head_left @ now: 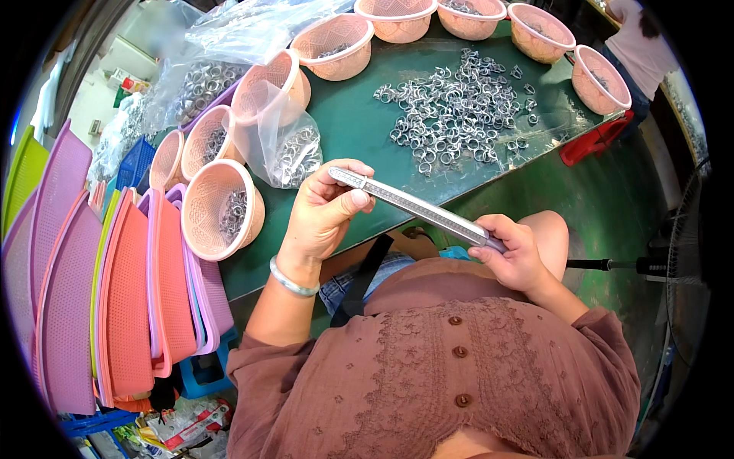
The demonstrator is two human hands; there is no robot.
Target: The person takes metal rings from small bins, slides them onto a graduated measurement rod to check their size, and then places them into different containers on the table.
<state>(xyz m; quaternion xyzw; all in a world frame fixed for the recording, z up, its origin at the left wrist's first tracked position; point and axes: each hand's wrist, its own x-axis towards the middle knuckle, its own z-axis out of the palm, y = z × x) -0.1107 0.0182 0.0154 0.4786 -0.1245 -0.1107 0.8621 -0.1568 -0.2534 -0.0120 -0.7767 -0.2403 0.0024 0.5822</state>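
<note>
A long grey ring mandrel, marked with a scale along its side, slants across in front of my body. My left hand pinches its far left end between thumb and fingers. What looks like a ring sits around the bar beside those fingertips, though I cannot tell for certain. At the lower right, my right hand is closed around the dark handle end. Beyond the mandrel, a loose pile of silver-coloured rings is spread over the green tabletop.
Pink baskets holding small metal pieces line the table's left and far edges. A clear plastic bag of rings lies near my left hand. Stacked coloured baskets stand at left, a fan at right. Another person is at far right.
</note>
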